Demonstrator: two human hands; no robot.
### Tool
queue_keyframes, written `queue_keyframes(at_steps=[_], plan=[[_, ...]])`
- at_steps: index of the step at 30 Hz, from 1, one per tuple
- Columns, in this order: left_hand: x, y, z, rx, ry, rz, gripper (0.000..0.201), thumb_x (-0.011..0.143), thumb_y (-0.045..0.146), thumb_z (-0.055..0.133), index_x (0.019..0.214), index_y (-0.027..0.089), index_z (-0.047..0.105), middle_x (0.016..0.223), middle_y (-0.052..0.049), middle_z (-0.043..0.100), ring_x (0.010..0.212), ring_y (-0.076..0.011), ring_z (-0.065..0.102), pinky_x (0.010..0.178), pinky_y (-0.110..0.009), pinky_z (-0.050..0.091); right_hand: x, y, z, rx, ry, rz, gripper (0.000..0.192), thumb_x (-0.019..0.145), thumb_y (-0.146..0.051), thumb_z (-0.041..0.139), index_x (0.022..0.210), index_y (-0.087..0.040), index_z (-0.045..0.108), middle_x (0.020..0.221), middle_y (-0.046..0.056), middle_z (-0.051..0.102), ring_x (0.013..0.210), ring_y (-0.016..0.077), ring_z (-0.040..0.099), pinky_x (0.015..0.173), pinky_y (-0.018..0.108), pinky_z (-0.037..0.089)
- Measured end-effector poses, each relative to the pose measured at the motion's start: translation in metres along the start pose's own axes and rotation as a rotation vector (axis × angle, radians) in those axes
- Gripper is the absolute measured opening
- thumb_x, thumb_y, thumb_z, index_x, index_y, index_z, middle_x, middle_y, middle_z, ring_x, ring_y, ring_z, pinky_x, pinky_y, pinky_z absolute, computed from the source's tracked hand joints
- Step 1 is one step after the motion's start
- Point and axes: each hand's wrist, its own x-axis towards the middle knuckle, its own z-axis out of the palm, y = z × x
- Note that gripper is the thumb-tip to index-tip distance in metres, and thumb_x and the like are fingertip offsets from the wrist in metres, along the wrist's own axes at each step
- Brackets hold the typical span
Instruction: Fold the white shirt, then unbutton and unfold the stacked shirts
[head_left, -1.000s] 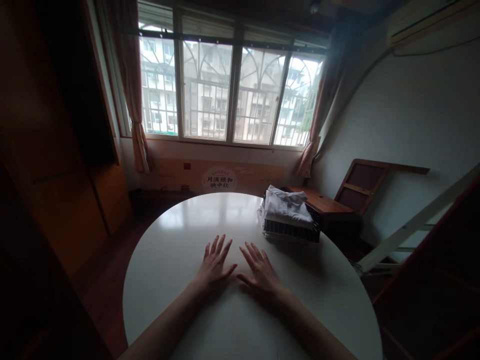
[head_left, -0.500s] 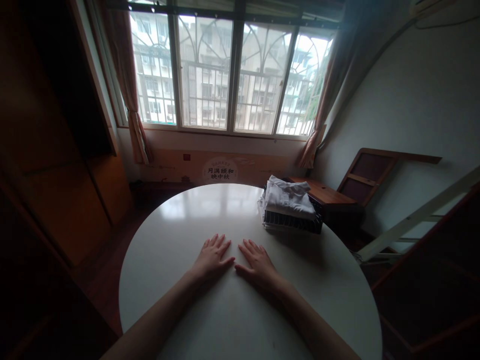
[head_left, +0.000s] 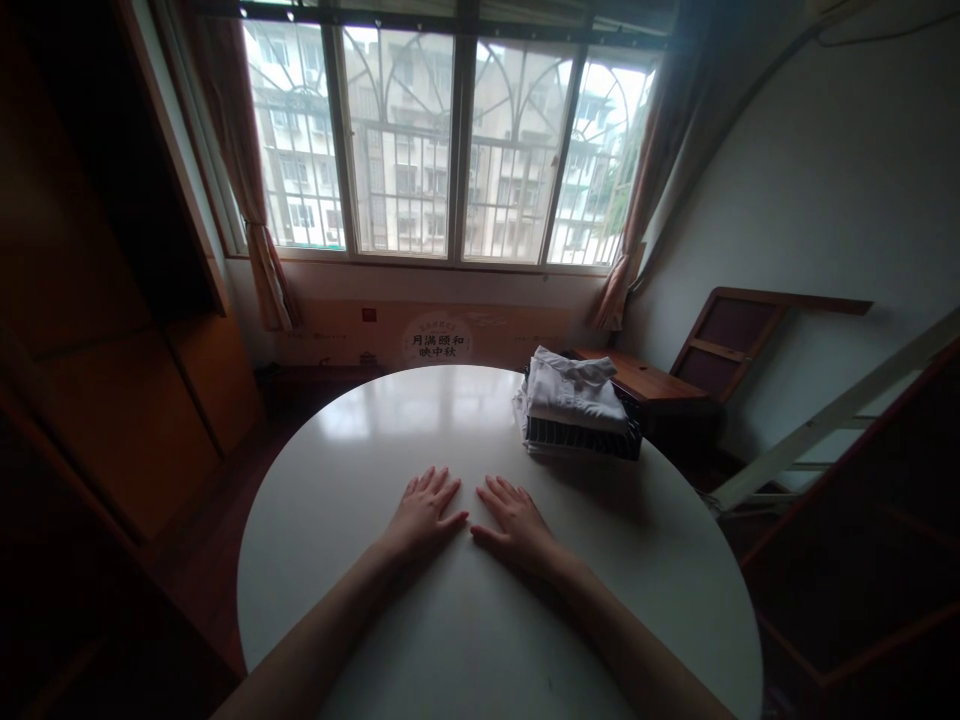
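Note:
My left hand lies flat on a round white table, fingers spread and holding nothing. Beside it, a small gap away, my right hand rests palm down on the same tabletop, also open. The two thumbs point toward each other without touching. Farther back and to the right, a stack of folded clothes sits near the table's edge, apart from both hands. A light grey or white garment with a collar is on top, and dark striped cloth shows beneath it.
Behind the table, a printed box with Chinese characters stands below a barred window. A wooden piece of furniture is at the back right, with a white ladder-like frame nearer. Wooden cabinets stand at the left.
The camera view has shifted very slightly. Both hands stay flat in the same places, and the clothes stack has not moved on the table.

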Motion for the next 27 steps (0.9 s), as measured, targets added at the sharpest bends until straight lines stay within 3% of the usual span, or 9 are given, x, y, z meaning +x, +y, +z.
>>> queue_keyframes(at_steps=[27], plan=[[0.0002, 0.0018, -0.0009, -0.004, -0.002, -0.008, 0.058, 0.081, 0.057, 0.036, 0.13, 0.024, 0.041, 0.141, -0.008, 0.032, 0.131, -0.0281, 0.022, 0.105, -0.046, 0.019, -0.0001, 0.0015, 0.0005, 0.001, 0.004, -0.002, 0.065, 0.079, -0.059, 0.04, 0.132, -0.021, 0.038, 0.142, 0.008, 0.027, 0.132, 0.0253, 0.018, 0.105, 0.043, 0.013]])
